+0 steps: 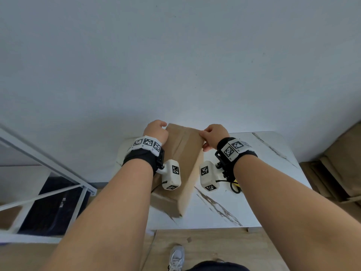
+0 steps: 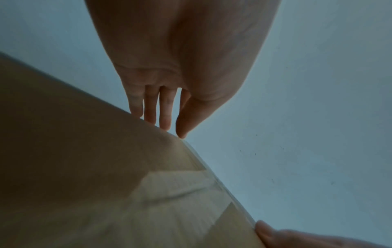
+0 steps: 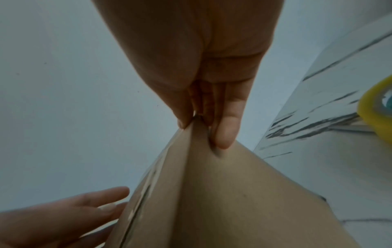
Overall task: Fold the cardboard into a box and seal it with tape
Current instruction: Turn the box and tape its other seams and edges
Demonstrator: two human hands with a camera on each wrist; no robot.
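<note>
A brown cardboard box [image 1: 183,153] stands tilted up on the marble table [image 1: 263,173], with a strip of clear tape [image 1: 180,141] running down its near face. My left hand [image 1: 156,130] is at the box's top left corner. In the left wrist view its fingers [image 2: 161,114] lie straight against the box edge [image 2: 84,167]. My right hand [image 1: 213,133] pinches the top right corner [image 3: 233,201] between thumb and fingers [image 3: 224,127]. A yellow tape roll [image 3: 377,107] lies on the table to the right, mostly hidden under my right wrist in the head view.
The table stands against a plain white wall. A white metal frame [image 1: 39,159] is at the left and a stack of flat cardboard [image 1: 341,163] at the right. My shoe [image 1: 176,257] stands on the wooden floor below the table's near edge.
</note>
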